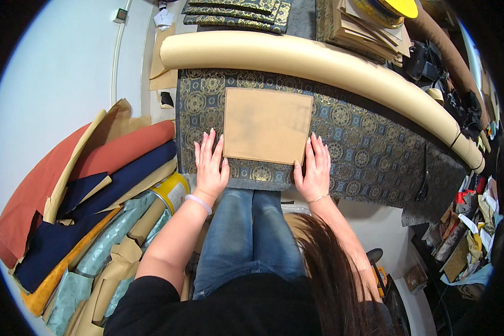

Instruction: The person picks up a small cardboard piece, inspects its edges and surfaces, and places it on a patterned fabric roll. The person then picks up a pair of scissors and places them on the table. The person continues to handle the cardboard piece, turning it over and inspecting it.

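A rectangular brown board (267,126) lies flat on dark brocade fabric (348,155) patterned with gold and blue medallions. Along the board's left side rests my left hand (210,164), palm down on the fabric, fingers pointing away from me. My right hand (313,168) lies at the board's lower right corner, its thumb at that corner and its fingers along the right edge. Neither hand grips anything. The fabric's near edge hangs close to my thighs in blue jeans (252,235).
Behind the board a long cream roll (277,52) spans the table. Beyond it are folded brocade pieces (239,17) and a stack of brown boards (369,33) under a yellow round object (397,7). Fabric rolls (126,151) lean at left; a heap of scraps (466,235) lies right.
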